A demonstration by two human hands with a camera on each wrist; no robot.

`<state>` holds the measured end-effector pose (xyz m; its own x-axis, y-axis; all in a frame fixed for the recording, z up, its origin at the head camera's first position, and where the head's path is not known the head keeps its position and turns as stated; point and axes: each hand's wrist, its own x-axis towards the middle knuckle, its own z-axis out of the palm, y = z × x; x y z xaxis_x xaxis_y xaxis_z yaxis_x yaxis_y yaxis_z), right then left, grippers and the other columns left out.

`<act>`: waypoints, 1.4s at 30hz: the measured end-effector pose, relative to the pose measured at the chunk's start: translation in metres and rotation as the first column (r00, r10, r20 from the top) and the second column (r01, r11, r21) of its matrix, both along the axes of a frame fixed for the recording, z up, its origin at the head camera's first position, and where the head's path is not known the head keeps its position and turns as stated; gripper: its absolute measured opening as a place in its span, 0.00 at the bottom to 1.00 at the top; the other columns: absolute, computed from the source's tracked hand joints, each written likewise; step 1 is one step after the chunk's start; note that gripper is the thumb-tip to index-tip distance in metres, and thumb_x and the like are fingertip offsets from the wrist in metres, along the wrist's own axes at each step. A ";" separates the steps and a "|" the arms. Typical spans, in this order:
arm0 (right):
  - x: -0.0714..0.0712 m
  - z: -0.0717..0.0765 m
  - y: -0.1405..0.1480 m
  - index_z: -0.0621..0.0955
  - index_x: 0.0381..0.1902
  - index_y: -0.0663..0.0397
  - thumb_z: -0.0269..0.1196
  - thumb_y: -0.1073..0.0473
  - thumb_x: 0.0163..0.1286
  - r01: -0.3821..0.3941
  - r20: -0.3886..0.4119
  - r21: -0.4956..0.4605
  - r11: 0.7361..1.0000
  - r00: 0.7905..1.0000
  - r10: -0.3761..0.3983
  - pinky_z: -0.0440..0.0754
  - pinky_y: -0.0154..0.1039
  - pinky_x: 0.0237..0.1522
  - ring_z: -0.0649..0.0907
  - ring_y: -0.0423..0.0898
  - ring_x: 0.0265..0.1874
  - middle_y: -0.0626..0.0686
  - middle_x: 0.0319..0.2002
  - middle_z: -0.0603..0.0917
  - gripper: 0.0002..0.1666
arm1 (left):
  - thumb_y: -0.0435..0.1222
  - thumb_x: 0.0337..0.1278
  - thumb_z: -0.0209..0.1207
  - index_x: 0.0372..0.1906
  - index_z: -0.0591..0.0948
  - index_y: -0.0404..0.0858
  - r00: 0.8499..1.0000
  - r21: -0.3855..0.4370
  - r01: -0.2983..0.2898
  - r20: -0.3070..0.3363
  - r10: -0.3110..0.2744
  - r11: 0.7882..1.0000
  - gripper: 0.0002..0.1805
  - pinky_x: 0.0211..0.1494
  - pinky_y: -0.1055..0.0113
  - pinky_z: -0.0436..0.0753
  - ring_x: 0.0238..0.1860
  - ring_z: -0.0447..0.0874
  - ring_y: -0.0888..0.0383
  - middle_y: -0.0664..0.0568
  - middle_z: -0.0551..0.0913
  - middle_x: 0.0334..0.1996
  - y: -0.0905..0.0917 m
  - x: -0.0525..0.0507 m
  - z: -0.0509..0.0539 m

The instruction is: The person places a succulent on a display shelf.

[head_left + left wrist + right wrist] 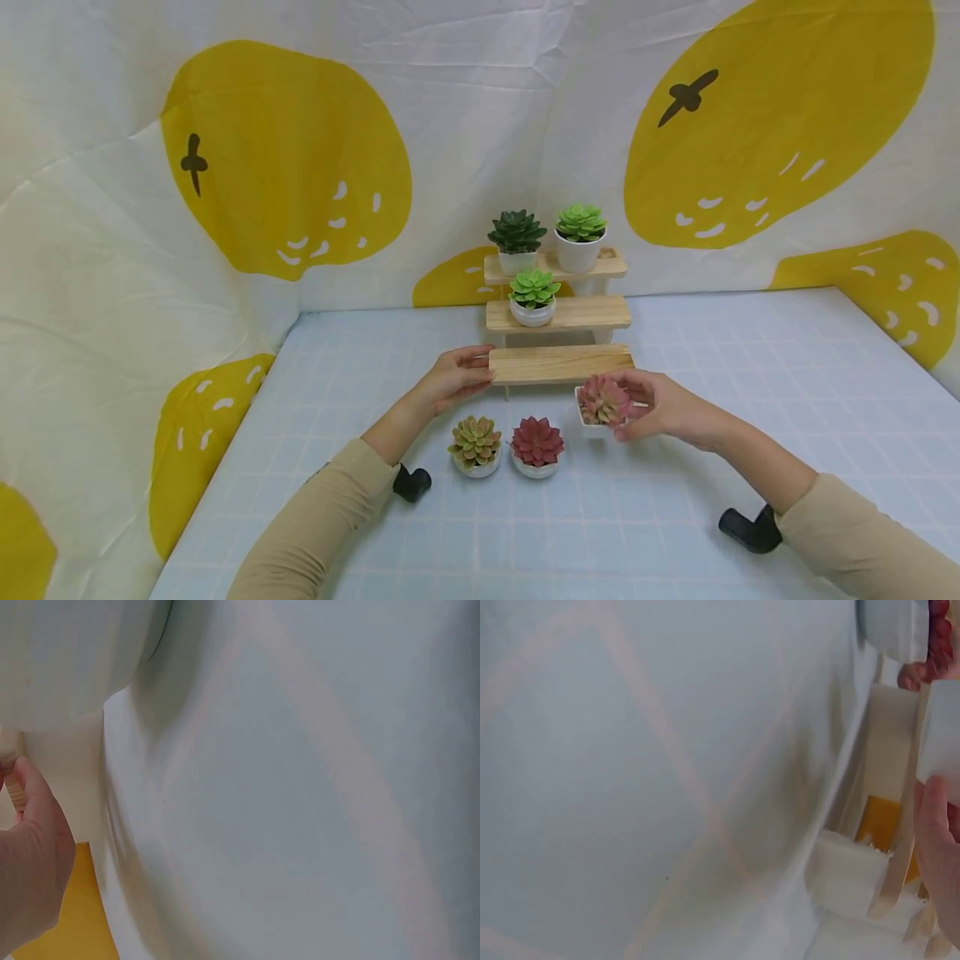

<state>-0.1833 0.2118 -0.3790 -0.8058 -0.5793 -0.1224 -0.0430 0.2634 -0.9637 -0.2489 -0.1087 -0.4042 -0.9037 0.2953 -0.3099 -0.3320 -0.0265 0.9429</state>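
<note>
A three-step wooden stand (562, 365) is at the back centre. The left hand (452, 379) grips the left end of its lowest step; the left wrist view shows this hand (34, 855) pinching the wood's edge (10, 750). In the right hand (652, 406) is a pink succulent (603, 402) in a white square pot, held just in front of the lowest step's right end. The right wrist view shows the fingers (933, 817) against the white pot (941, 742). A yellow-green succulent (476, 442) and a red one (537, 442) stand in front of the stand.
A dark green succulent (517, 234) and a light green one (580, 229) stand on the top step, another green one (533, 292) on the middle step. A patterned cloth (480, 150) hangs behind the table (622, 533). Black devices (752, 530) show near both wrists.
</note>
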 end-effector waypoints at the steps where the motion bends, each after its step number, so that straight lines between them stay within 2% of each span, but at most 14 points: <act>1: 0.000 0.000 0.000 0.65 0.60 0.67 0.71 0.68 0.50 0.004 -0.006 0.003 1.000 1.000 -0.003 0.81 0.38 0.45 0.77 0.48 0.47 0.58 0.51 0.75 0.41 | 0.22 0.57 0.55 0.63 0.69 0.32 1.000 0.000 0.000 -0.001 0.000 1.000 0.27 0.58 0.57 0.75 0.46 0.76 0.54 0.37 0.71 0.57 0.000 0.000 0.000; 9: -0.003 0.010 0.002 0.69 0.59 0.63 0.72 0.64 0.49 0.063 -0.060 0.067 0.996 0.996 -0.059 0.78 0.36 0.48 0.70 0.55 0.56 0.58 0.53 0.75 0.39 | 0.21 0.57 0.55 0.63 0.69 0.32 1.000 0.000 -0.003 -0.002 0.003 1.000 0.27 0.56 0.58 0.76 0.46 0.76 0.55 0.37 0.72 0.57 0.000 0.000 0.000; 18: -0.007 0.022 0.005 0.64 0.64 0.65 0.71 0.66 0.51 0.076 -0.077 0.024 0.997 0.994 -0.074 0.78 0.34 0.48 0.76 0.43 0.50 0.56 0.53 0.76 0.43 | 0.21 0.56 0.55 0.63 0.69 0.32 1.000 0.002 -0.009 0.004 0.009 1.000 0.27 0.54 0.60 0.78 0.42 0.77 0.58 0.37 0.72 0.56 0.000 -0.002 -0.002; 24: -0.010 0.030 0.005 0.67 0.61 0.65 0.70 0.66 0.52 0.098 -0.087 0.031 0.995 0.992 -0.095 0.78 0.33 0.47 0.76 0.43 0.48 0.54 0.50 0.78 0.39 | 0.20 0.56 0.55 0.63 0.70 0.32 1.000 0.003 -0.009 0.004 0.009 1.000 0.27 0.55 0.59 0.77 0.42 0.77 0.57 0.37 0.72 0.56 0.000 -0.002 -0.002; 37: -0.021 0.038 0.004 0.67 0.60 0.66 0.69 0.68 0.52 0.136 -0.108 -0.005 0.991 0.985 -0.135 0.79 0.34 0.46 0.77 0.42 0.47 0.48 0.46 0.80 0.37 | 0.21 0.56 0.55 0.63 0.70 0.32 1.000 -0.005 -0.011 0.007 0.011 1.000 0.27 0.53 0.60 0.78 0.43 0.77 0.57 0.37 0.72 0.57 0.001 -0.002 -0.002; 42: -0.028 0.040 0.003 0.66 0.62 0.66 0.69 0.66 0.53 0.159 -0.122 0.030 0.987 0.980 -0.155 0.78 0.34 0.47 0.75 0.44 0.49 0.52 0.50 0.77 0.39 | 0.21 0.56 0.55 0.63 0.70 0.33 1.000 -0.011 -0.012 0.004 0.012 1.000 0.27 0.53 0.60 0.78 0.43 0.77 0.56 0.37 0.72 0.57 0.001 -0.001 -0.001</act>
